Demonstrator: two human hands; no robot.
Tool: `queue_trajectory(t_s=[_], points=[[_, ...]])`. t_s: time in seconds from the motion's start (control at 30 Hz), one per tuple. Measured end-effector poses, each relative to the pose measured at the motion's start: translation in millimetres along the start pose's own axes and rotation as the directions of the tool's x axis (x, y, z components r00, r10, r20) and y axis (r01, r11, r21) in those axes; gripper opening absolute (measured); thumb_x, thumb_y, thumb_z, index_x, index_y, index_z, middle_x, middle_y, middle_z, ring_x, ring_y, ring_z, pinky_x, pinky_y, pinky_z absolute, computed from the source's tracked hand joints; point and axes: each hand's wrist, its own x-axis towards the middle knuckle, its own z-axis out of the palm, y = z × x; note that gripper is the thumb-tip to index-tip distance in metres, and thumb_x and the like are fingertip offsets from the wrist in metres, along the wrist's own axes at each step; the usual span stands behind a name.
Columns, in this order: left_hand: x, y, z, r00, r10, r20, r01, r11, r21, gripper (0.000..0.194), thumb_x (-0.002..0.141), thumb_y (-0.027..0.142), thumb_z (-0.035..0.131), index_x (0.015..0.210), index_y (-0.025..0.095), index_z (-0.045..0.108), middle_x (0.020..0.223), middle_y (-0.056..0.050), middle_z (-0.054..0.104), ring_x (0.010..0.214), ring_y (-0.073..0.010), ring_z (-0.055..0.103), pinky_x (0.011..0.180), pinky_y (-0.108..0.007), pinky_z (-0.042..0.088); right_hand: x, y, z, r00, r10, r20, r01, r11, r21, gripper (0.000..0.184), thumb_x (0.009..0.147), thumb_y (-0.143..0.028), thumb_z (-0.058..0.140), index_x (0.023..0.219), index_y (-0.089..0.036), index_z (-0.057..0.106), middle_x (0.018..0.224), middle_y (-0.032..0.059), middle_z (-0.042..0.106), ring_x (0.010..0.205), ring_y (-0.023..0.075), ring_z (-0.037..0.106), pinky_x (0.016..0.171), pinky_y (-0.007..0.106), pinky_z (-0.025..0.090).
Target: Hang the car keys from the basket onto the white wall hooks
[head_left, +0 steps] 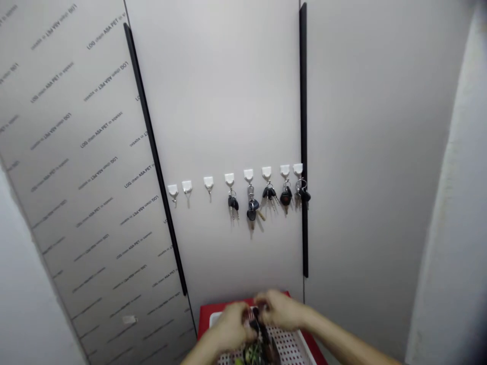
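Observation:
Low in the head view, my left hand [233, 327] and my right hand [280, 310] are close together over a white perforated basket [291, 347]. Both are somewhat blurred, with fingers curled inward. Between them are dark keys [254, 323], which the fingers appear to pinch; their exact grip is partly hidden. Beneath the hands, a jumbled heap of keys [253, 352] with dark and greenish parts lies in the basket. On the panel ahead, bunches of keys [251, 209] hang from several white hooks [248, 175] in a row.
The basket rests on a red surface [205, 317] against the pale cabinet panel [220, 101]. Long black handles [152, 137] run down both sides of this panel. Printed film covers the left door [95, 203]. White walls [449, 203] stand at both sides.

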Motion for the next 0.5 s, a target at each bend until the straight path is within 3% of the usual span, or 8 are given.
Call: queue_trajectory(t_s=[0.03,0.07,0.13,0.2,0.23,0.37,0.43,0.5], points=[[7,12,-12.9,0.995,-0.020,-0.102,0.020,1.000,0.004,0.028,0.050,0.014,0.052,0.078,0.014,0.053,0.080,-0.004,0.057,0.074,-0.0173,0.050,0.068,-0.028,0.038,5,-9,-15,0.989,-0.056,-0.140,0.057,0.998,-0.001,0.021,0.056,-0.014,0.042,0.070,-0.015,0.058,0.065,0.0018,0.057,0.063,0.0141,0.050,0.059,0.024,0.039],[16,28,-27.0,0.965,0.007,-0.262,-0.015,0.999,-0.028,0.031,0.053,0.016,0.051,0.084,0.012,0.050,0.086,-0.007,0.055,0.077,-0.0172,0.049,0.069,-0.028,0.037,12,-19,-32,0.926,-0.096,-0.366,0.105,0.994,0.005,0.023,0.062,-0.018,0.038,0.075,-0.016,0.057,0.073,0.0036,0.057,0.073,0.0153,0.050,0.068,0.027,0.038],[36,61,-54.6,0.858,0.042,-0.512,-0.121,0.985,-0.122,0.040,0.058,0.021,0.050,0.095,0.012,0.043,0.098,-0.011,0.049,0.079,-0.0156,0.049,0.068,-0.026,0.039,29,-41,-62,0.727,-0.166,-0.666,0.174,0.983,-0.055,0.028,0.065,-0.024,0.038,0.088,-0.016,0.053,0.084,0.0062,0.055,0.082,0.0169,0.048,0.074,0.031,0.035],[57,92,-74.9,0.729,0.039,-0.683,-0.173,0.976,-0.129,0.048,0.056,0.027,0.054,0.099,0.012,0.038,0.098,-0.012,0.048,0.079,-0.0155,0.049,0.067,-0.026,0.039,45,-58,-82,0.587,-0.209,-0.782,0.176,0.976,-0.129,0.038,0.063,-0.028,0.042,0.099,-0.015,0.047,0.092,0.0085,0.052,0.086,0.0184,0.047,0.075,0.033,0.035],[66,105,-81.3,0.696,0.036,-0.717,-0.183,0.975,-0.128,0.047,0.055,0.028,0.055,0.097,0.013,0.039,0.092,-0.011,0.051,0.075,-0.0150,0.051,0.065,-0.026,0.040,52,-64,-89,0.554,-0.208,-0.806,0.151,0.977,-0.148,0.042,0.062,-0.029,0.044,0.101,-0.015,0.044,0.091,0.0092,0.052,0.084,0.0189,0.047,0.072,0.033,0.036],[80,130,-91.7,0.726,0.004,-0.687,-0.205,0.956,-0.211,0.013,0.064,0.021,0.044,0.074,0.013,0.046,0.059,-0.001,0.051,0.049,-0.0088,0.049,0.049,-0.021,0.039,65,-78,-98,0.545,-0.096,-0.833,0.070,0.995,-0.069,0.034,0.062,-0.031,0.044,0.091,-0.015,0.048,0.063,0.0036,0.055,0.058,0.0157,0.050,0.056,0.029,0.038],[77,137,-98.7,0.736,0.013,-0.677,-0.236,0.942,-0.238,0.008,0.066,0.019,0.038,0.065,0.014,0.045,0.052,0.002,0.046,0.041,-0.0058,0.045,0.042,-0.018,0.036,65,-85,-104,0.542,-0.067,-0.838,0.137,0.990,0.009,0.025,0.063,-0.030,0.042,0.081,-0.015,0.051,0.051,-0.0005,0.050,0.048,0.0121,0.047,0.050,0.025,0.037],[71,147,-110.5,0.705,0.052,-0.707,-0.300,0.925,-0.231,0.009,0.066,0.019,0.037,0.061,0.014,0.043,0.050,0.004,0.043,0.037,-0.0039,0.042,0.039,-0.016,0.034,65,-97,-115,0.511,-0.084,-0.855,0.252,0.966,0.056,0.021,0.063,-0.029,0.042,0.074,-0.015,0.051,0.049,-0.0021,0.048,0.045,0.0096,0.045,0.047,0.022,0.036]])
